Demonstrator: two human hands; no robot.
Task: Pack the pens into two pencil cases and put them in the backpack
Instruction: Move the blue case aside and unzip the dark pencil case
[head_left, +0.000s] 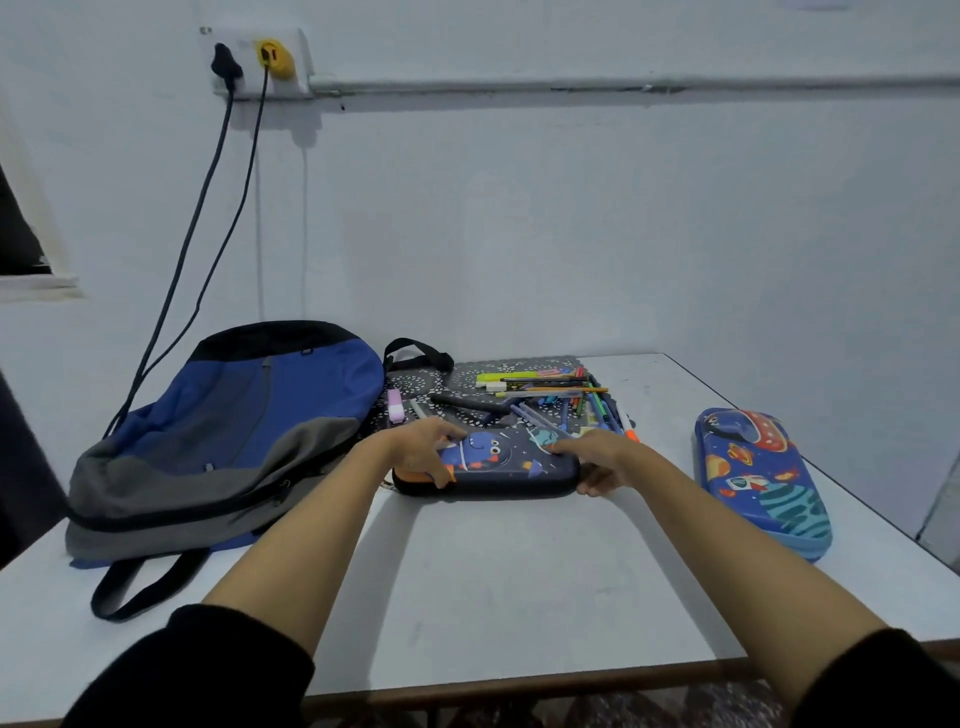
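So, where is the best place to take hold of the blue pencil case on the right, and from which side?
Probably grip the blue pencil case across its narrow width near the middle, coming from above with the right hand. It lies flat and apart from the pens, long axis running away from the person, so both long sides look free.

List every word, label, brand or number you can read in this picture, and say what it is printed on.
None can be read.
Dark pencil case under both hands: cartoon pictures only, no lettering visible.
Blue pencil case: planets and rockets, no words visible.
Backpack: no legible label or brand.
Pens on the patterned mat: any print on the barrels is too small and blurred.
Wall socket: no markings legible.
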